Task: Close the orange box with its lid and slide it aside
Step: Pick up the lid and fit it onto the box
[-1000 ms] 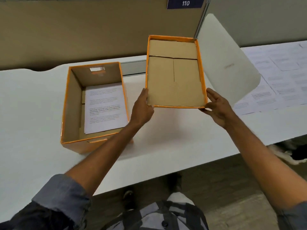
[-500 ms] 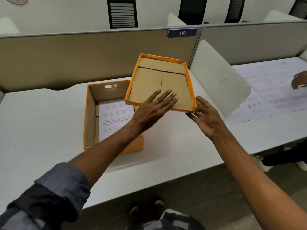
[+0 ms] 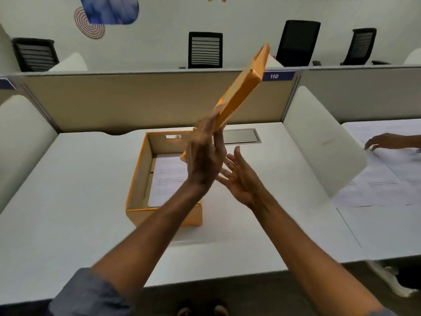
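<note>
The orange box [image 3: 136, 179] stands open on the white desk, with printed sheets [image 3: 169, 176] lying inside. Above its right side the orange lid [image 3: 242, 90] is tilted steeply on edge, its outer orange face turned toward me. My left hand [image 3: 205, 151] grips the lid's lower end, fingers pointing up. Just to the right and below, my right hand [image 3: 241, 176] is spread open, palm up, off the lid. The box's right wall is hidden behind my left forearm.
A white divider panel [image 3: 319, 142] leans at the right of the desk [image 3: 68, 213]; another stands at the left [image 3: 22, 142]. Beyond the right panel, papers [image 3: 387, 179] cover the neighbouring desk and another person's hand [image 3: 385, 141] rests there. A beige partition [image 3: 136, 99] backs the desk.
The lid was held flat, inside up, in both hands; it has swung up onto its edge above the box. My right hand has let go of it. The camera has tilted upward.
</note>
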`<action>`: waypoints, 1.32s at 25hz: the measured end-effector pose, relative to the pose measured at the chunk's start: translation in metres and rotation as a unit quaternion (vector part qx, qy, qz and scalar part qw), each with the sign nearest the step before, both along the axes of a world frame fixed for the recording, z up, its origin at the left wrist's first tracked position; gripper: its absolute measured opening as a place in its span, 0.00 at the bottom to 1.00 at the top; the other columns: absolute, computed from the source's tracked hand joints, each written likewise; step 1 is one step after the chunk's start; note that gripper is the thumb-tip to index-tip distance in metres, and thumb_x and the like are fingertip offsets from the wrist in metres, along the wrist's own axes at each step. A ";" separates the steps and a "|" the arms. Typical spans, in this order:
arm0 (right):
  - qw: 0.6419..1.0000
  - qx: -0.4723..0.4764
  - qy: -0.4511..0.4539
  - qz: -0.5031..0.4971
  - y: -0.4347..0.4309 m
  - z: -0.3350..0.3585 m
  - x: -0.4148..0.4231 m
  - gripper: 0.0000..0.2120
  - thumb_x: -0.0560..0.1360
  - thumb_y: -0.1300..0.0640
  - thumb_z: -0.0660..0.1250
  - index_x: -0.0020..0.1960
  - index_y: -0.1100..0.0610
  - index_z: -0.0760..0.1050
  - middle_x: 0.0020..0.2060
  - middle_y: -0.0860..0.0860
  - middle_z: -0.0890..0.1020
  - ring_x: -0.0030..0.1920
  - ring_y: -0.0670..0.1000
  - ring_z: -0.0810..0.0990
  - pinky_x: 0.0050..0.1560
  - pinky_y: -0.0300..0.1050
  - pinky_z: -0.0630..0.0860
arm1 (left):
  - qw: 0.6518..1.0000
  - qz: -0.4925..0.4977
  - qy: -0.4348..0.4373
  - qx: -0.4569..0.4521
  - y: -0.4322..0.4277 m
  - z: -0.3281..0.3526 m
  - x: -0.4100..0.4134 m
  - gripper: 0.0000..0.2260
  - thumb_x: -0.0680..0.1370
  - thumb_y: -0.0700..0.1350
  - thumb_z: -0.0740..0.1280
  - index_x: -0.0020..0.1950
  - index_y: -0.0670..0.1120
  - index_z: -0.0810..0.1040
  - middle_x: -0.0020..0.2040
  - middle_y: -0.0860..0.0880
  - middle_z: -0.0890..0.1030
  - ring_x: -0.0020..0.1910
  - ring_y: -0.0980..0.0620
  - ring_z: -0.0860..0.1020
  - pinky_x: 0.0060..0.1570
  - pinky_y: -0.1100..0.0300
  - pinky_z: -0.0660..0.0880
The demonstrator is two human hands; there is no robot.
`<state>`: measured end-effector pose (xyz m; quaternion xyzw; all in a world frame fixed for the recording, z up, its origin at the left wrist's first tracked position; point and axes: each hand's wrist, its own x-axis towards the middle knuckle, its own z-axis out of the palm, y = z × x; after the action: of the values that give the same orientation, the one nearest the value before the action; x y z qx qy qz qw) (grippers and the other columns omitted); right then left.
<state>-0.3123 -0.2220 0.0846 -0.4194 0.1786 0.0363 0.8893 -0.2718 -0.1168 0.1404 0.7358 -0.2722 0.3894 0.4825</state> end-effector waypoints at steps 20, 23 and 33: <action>0.915 -0.401 -0.019 0.033 0.074 -0.093 0.037 0.19 0.84 0.59 0.62 0.74 0.60 0.69 0.67 0.60 0.80 0.65 0.63 0.80 0.67 0.65 0.77 | 0.826 0.151 0.540 -0.066 0.208 -0.147 -0.027 0.17 0.82 0.50 0.63 0.69 0.46 0.75 0.63 0.44 0.81 0.62 0.42 0.80 0.62 0.45 0.79; 0.881 -0.470 -0.001 0.047 0.085 -0.105 0.042 0.21 0.85 0.54 0.59 0.77 0.58 0.66 0.69 0.58 0.78 0.67 0.61 0.78 0.68 0.64 0.75 | 0.836 0.138 0.530 -0.030 0.223 -0.161 -0.021 0.19 0.81 0.49 0.66 0.71 0.45 0.74 0.66 0.44 0.80 0.64 0.42 0.79 0.64 0.45 0.78; 0.852 -0.521 0.046 0.012 0.108 -0.127 0.062 0.23 0.85 0.49 0.59 0.78 0.53 0.65 0.70 0.54 0.77 0.67 0.58 0.78 0.65 0.55 0.78 | 0.860 0.060 0.506 0.017 0.282 -0.183 0.038 0.26 0.72 0.55 0.77 0.68 0.49 0.78 0.61 0.49 0.83 0.57 0.52 0.80 0.51 0.65 0.76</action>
<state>-0.2507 -0.1144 -0.0425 -0.8212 0.2074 -0.0322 0.5307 -0.2336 0.1656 -0.0428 0.8547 0.0470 -0.0130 0.5169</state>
